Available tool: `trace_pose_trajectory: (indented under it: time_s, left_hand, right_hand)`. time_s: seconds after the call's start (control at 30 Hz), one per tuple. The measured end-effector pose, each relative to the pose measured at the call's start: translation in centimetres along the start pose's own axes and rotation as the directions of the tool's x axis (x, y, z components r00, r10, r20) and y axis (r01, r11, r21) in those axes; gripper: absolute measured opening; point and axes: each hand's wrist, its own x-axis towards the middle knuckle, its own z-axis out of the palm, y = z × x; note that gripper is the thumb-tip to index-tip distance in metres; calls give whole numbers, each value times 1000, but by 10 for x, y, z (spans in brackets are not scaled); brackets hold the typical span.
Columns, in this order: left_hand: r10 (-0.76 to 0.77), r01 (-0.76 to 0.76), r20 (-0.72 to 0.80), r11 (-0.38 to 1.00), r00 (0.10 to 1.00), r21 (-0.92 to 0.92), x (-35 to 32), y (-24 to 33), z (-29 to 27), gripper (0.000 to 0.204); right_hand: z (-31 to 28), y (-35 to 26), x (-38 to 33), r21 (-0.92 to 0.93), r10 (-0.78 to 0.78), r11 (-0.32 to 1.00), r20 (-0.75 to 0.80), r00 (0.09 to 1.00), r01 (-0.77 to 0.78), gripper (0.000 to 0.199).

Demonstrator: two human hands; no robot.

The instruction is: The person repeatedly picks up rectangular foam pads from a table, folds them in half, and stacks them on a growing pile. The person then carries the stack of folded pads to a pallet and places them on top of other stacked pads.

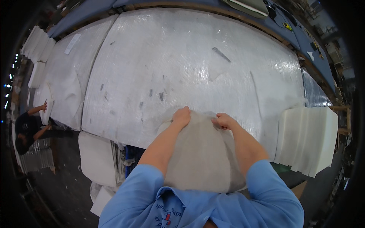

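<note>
A grey-white fabric cover over a foam pad lies at the near edge of a big table wrapped in shiny plastic film. My left hand is closed on the fabric's far edge at the left. My right hand pinches the same edge a little to the right. Both forearms run up from blue short sleeves at the bottom of the view. The pad's lower part is hidden behind my arms and chest.
A stack of white foam pieces stands at the right of the table edge. More foam pads lean below the table at left. Another person handles white foam at far left. Tools and cables lie along the far blue bench.
</note>
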Motion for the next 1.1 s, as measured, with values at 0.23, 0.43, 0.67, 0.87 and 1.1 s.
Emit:
trace_pose_trajectory:
  time_s: [0.23, 0.43, 0.67, 0.87, 1.1]
  left_hand:
    - [-101, 103, -18, 988, 995, 116, 2, 16, 18, 28]
    - [-58, 66, -93, 995, 994, 79, 15, 5, 29, 25]
    - [-15, 20, -78, 997, 997, 69, 29, 4, 34, 25]
    - [-17, 14, 38, 997, 999, 82, 20, 2, 23, 28]
    - [88, -131, 402, 988, 912, 80, 2, -43, -50, 47]
  right_hand:
    - [40, 22, 21, 55, -187, 968, -500, 846, 247, 28]
    - [48, 14, 26, 96, -169, 954, -614, 771, 285, 29]
    - [45, 13, 37, 145, -140, 948, -612, 779, 284, 29]
    - [43, 16, 29, -15, -227, 962, -590, 775, 271, 30]
    - [0, 10, -3, -256, -263, 944, -196, 945, 210, 40]
